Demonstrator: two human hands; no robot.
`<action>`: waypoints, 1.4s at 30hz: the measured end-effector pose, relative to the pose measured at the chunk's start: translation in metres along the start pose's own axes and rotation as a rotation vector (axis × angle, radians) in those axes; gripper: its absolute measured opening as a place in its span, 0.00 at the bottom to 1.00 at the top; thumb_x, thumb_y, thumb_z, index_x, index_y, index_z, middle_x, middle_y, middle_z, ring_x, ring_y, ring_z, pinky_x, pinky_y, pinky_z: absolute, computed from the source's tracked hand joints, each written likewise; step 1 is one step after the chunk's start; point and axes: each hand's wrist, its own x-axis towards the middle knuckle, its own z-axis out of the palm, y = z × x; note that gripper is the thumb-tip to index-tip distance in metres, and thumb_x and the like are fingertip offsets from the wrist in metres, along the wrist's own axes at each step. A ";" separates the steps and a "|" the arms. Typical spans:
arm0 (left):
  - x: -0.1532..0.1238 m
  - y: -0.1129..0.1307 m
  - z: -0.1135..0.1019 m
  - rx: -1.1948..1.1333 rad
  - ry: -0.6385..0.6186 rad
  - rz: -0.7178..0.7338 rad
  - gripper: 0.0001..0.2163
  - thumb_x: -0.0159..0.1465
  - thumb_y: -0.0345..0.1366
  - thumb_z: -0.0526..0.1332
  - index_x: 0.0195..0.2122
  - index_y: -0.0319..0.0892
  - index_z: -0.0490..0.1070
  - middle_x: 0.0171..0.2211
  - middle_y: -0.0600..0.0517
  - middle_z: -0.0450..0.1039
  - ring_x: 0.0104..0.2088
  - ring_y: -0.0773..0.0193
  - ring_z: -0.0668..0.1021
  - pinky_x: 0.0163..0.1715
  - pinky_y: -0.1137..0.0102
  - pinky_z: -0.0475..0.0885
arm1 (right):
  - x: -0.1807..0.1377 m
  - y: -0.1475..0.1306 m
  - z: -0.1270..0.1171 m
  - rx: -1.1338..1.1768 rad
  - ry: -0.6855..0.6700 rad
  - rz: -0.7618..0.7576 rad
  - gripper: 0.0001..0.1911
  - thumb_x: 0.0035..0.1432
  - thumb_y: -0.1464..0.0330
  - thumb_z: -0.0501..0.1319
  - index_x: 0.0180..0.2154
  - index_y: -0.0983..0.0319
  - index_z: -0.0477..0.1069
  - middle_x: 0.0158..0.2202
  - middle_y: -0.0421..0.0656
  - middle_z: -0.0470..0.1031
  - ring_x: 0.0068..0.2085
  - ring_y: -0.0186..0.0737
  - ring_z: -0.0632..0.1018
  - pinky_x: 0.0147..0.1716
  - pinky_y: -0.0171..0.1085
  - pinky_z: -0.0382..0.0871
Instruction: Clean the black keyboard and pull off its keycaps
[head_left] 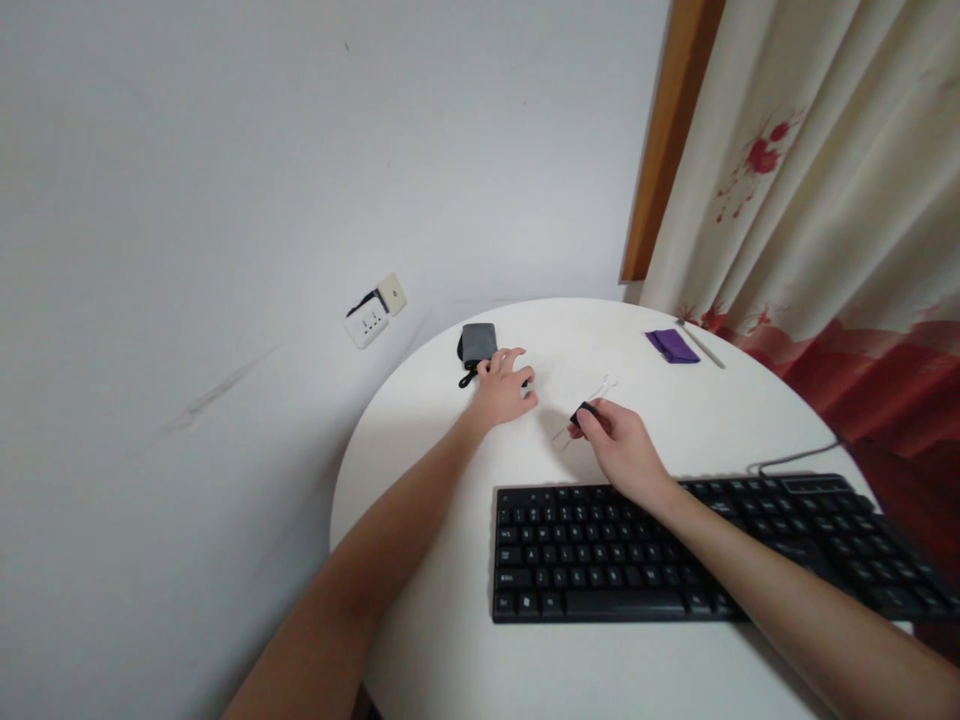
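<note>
My left hand reaches over the white round table, fingers spread and curved. Its fingertips are beside a grey pouch-like item with a black cord loop at its lower edge. Something small and dark shows between the thumb and the fingers; I cannot make out what it is. My right hand is closed in a pinch on a small black piece. Thin pale strands stick out past the fingers on both sides of that piece. The right wrist is above the keyboard.
A black keyboard lies along the near side, its cable running to the right edge. Farther back are a purple folded cloth item and a thin pale stick. A wall with a socket borders the left; a curtain hangs right.
</note>
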 end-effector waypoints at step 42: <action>0.002 -0.004 -0.005 -0.021 0.016 -0.125 0.20 0.56 0.37 0.62 0.51 0.50 0.71 0.63 0.47 0.61 0.63 0.45 0.60 0.54 0.50 0.59 | -0.001 0.001 0.000 0.013 -0.026 0.006 0.14 0.64 0.60 0.55 0.31 0.61 0.71 0.31 0.45 0.80 0.35 0.42 0.80 0.39 0.40 0.70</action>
